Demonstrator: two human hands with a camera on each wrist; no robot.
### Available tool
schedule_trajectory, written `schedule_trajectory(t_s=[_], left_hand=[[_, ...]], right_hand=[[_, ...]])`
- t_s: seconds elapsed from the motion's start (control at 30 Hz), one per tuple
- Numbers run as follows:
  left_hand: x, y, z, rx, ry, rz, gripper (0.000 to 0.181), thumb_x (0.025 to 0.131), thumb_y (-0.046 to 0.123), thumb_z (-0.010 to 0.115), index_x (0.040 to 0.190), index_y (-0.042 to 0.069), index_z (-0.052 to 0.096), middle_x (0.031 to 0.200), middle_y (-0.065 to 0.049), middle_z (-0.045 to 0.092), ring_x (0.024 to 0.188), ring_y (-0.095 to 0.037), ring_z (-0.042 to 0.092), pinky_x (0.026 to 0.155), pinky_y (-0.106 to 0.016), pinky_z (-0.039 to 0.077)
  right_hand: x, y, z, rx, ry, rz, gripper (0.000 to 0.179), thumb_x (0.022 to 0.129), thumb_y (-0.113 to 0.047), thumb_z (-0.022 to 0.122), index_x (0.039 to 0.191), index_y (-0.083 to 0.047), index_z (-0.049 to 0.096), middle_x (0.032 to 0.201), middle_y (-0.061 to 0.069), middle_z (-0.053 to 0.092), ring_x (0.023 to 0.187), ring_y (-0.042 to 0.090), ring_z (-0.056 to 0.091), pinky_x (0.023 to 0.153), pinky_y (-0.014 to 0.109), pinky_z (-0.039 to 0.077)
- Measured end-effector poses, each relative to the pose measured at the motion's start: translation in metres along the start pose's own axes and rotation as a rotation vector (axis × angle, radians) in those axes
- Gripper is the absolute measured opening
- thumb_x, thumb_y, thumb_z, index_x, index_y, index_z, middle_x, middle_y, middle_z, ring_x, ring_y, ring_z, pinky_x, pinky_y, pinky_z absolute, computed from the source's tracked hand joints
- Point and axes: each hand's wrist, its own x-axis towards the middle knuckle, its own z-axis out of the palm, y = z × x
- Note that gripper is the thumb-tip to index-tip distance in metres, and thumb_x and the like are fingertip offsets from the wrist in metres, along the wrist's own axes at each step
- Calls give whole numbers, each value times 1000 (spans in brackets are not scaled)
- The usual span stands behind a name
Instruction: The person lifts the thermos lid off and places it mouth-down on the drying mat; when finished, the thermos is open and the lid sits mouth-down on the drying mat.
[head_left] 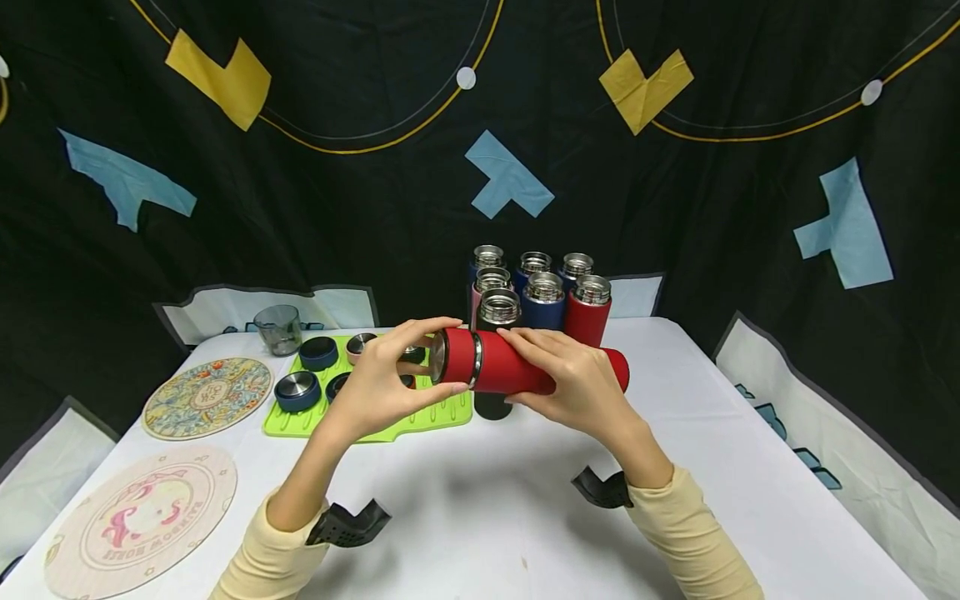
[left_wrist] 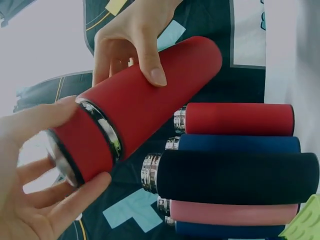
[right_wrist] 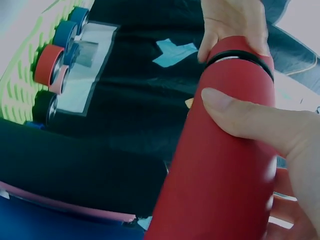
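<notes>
A red thermos bottle [head_left: 506, 365] is held sideways above the table, in front of several uncapped bottles. My left hand [head_left: 378, 383] grips its red lid [left_wrist: 82, 145], thumb on one side and fingers on the other. The lid sits at the bottle's mouth, with a shiny steel band [left_wrist: 105, 131] between lid and body. My right hand [head_left: 573, 379] is wrapped around the bottle body, its thumb lying along the red side in the right wrist view. Just behind stands a black bottle [head_left: 493, 407], partly hidden by the red one.
Open-mouthed bottles, including a blue bottle [head_left: 543, 310] and another red bottle [head_left: 587, 321], stand grouped behind. A green mat [head_left: 450, 414] at left bears several lids, among them a dark blue lid [head_left: 297, 392]. Near it are a glass cup [head_left: 279, 331], a patterned round mat [head_left: 168, 408] and a pink round mat [head_left: 202, 500].
</notes>
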Motion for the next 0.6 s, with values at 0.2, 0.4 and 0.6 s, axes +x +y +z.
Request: schedule_trajectory(t_s=[0.2, 0.4, 0.6], left_hand=[[2, -1, -8, -13, 61, -74, 62, 77, 21, 83, 132, 19, 55, 117, -6, 62, 95, -21, 63, 73, -32, 58], [1, -4, -14, 2, 31, -90, 64, 78, 23, 83, 135, 19, 54, 125, -6, 58, 103, -23, 58, 77, -37, 58], [0, -16, -13, 47, 3, -115, 68, 74, 20, 85, 134, 16, 53, 122, -6, 58, 102, -22, 56, 78, -39, 58]], right_hand=[[1, 3, -4, -39, 39, 21, 76, 63, -27, 92, 131, -13, 61, 122, 9, 65, 110, 26, 61, 80, 45, 57], [-3, 9, -7, 95, 8, 98, 79, 65, -23, 92, 135, -13, 57, 125, 8, 63, 111, 24, 60, 87, 43, 55], [-16, 20, -8, 213, 55, 172, 80, 63, -15, 92, 135, -11, 57, 126, 6, 63, 107, 24, 62, 85, 42, 56]])
